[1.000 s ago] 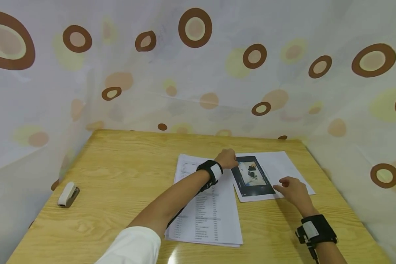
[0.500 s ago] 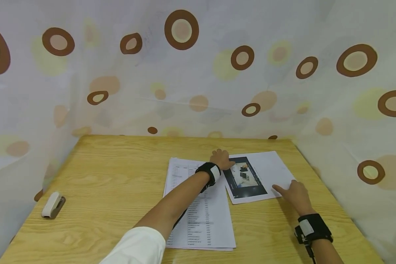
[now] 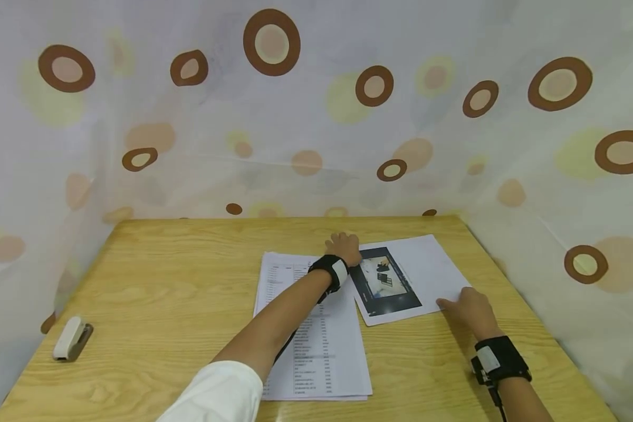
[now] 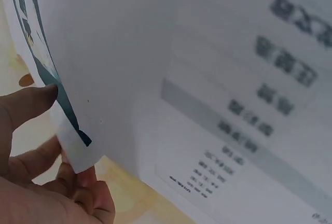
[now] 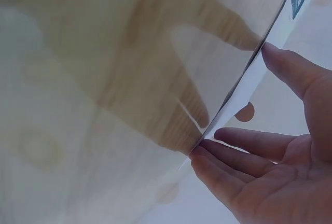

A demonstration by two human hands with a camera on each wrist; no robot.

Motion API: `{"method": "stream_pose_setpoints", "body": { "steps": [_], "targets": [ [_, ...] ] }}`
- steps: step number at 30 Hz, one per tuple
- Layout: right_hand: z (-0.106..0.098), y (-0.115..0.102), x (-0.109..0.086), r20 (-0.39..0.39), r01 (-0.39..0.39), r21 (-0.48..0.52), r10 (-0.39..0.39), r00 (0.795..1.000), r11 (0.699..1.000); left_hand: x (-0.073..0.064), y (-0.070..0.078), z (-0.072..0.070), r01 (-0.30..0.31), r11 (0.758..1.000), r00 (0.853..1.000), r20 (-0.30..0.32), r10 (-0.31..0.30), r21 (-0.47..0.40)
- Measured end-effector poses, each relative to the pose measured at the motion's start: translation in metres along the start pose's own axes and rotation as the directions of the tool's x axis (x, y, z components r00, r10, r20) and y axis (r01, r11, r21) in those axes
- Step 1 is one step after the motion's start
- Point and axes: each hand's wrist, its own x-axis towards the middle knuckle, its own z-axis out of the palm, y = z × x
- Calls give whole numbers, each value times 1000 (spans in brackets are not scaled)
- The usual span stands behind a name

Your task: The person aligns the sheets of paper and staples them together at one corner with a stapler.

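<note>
In the head view a white sheet with a dark-framed printed picture [image 3: 390, 281] lies at the right of the wooden table. My left hand [image 3: 344, 248] is at its far left corner. The left wrist view shows the thumb [image 4: 44, 98] over the picture's dark border and the other fingers at the paper's edge and under it, pinching the sheet. My right hand [image 3: 473, 313] is at the near right edge of the same sheet. Its thumb and straight fingertips touch the paper's edge [image 5: 236, 89] in the right wrist view, without curling round it.
A stack of printed list pages [image 3: 316, 351] lies left of the picture sheet, partly under my left forearm. A white and grey stapler [image 3: 72, 340] sits near the table's left edge. A patterned curtain [image 3: 306, 117] stands round the back and sides.
My right hand's thumb and fingers have spread and shifted right along the near edge of the sheet. The left hand stays at the far left corner. The head view has turned slightly right.
</note>
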Motion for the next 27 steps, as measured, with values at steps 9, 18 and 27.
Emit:
{"method": "stream_pose_setpoints", "body": {
  "steps": [9, 18, 27],
  "targets": [
    [0, -8, -1, -17, -3, 7, 4, 1000, 1000, -7, -3, -11, -150, 978, 981, -146, 129, -148],
    [5, -28, 10, -309, 184, -57, -193, 931, 981, -14, 14, -6, -361, 917, 920, -223, 321, -168],
    [-6, -58, 25, -397, 481, -180, -511, 762, 858, -25, 37, -7, -488, 862, 868, -178, 464, -138]
  ]
}}
